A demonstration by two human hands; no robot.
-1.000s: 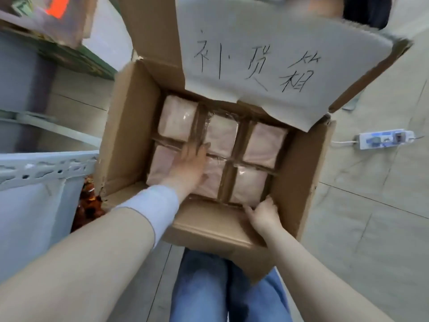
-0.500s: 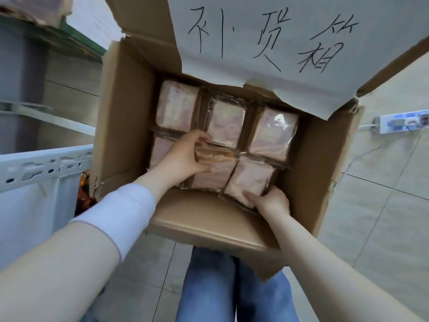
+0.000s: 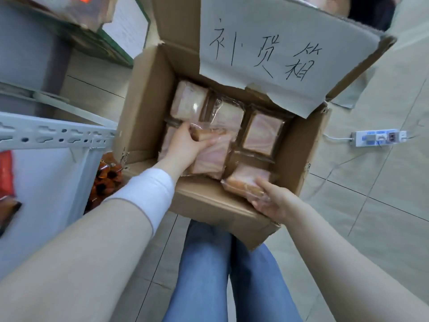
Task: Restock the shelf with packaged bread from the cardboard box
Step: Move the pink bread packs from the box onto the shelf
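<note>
Head view, clock directions read on the frame. The left grip (image 3: 185, 147) is clamping one packaged bread (image 3: 211, 159) inside the cardboard box (image 3: 148, 101), thumb lying over its brown crust edge; the packet is tilting, its body extending from the grip toward 4 o'clock. The right grip (image 3: 271, 201) is pinching a second bread packet (image 3: 246, 180) at the box's 5 o'clock corner, the packet lying at 11 o'clock of the grip and touching the near wall. Three more packets (image 3: 263, 133) are lying flat along the far and right sides. The box is standing open on top; its raised far flap, bearing a handwritten paper label (image 3: 267, 49), is overhanging the 12 o'clock edge. A grey shelf rail (image 3: 53, 135) is sitting just beside the box at 9 o'clock. Tiled floor (image 3: 371, 217) is lying open at 3 o'clock, a power strip (image 3: 378, 137) well apart.
</note>
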